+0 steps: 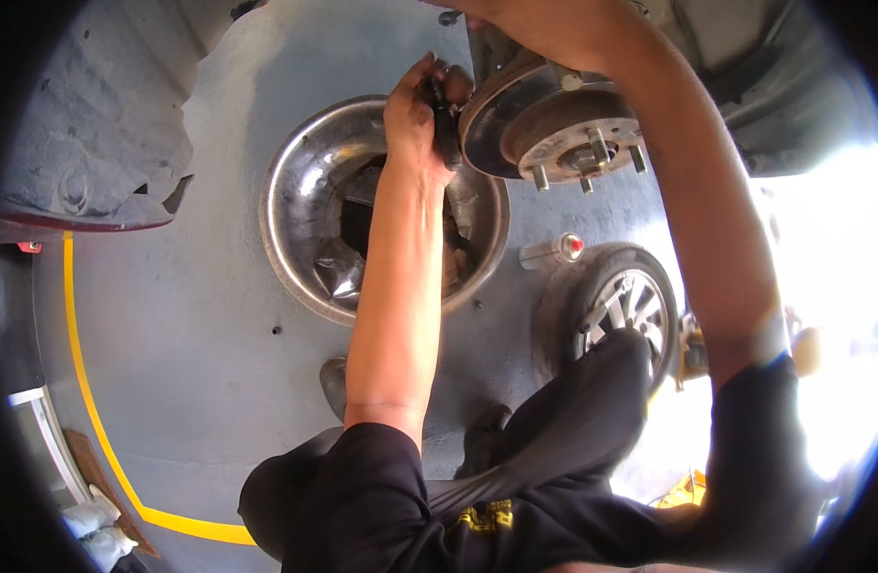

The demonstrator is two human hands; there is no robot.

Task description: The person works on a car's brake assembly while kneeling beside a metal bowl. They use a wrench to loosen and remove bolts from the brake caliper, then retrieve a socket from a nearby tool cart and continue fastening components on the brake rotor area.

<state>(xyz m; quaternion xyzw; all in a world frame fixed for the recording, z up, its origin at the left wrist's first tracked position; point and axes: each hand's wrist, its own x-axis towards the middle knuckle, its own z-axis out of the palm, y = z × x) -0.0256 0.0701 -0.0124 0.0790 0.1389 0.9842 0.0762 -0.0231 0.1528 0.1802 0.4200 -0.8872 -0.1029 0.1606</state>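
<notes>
My left hand (pixel 412 119) is raised over a metal basin (pixel 276 224), beside the left edge of a brake disc (pixel 491 115). Its fingers are closed around a dark, elongated part (pixel 445 134) whose kind I cannot make out. The disc's hub (pixel 558 153) has several bare wheel studs pointing toward me. My right arm (pixel 697 181) arches over the disc to the top edge. There my right hand (pixel 475 21) is mostly cut off, so its grip does not show. A small dark piece (pixel 448 17) is close by it.
Dark crumpled material lies in the basin. A spray can (pixel 550 251) with a red nozzle and a removed wheel (pixel 615 306) are to its right. A small dark nut-like piece (pixel 275 330) lies on the grey floor. Scuffed vehicle panels (pixel 95 115) hang at the left.
</notes>
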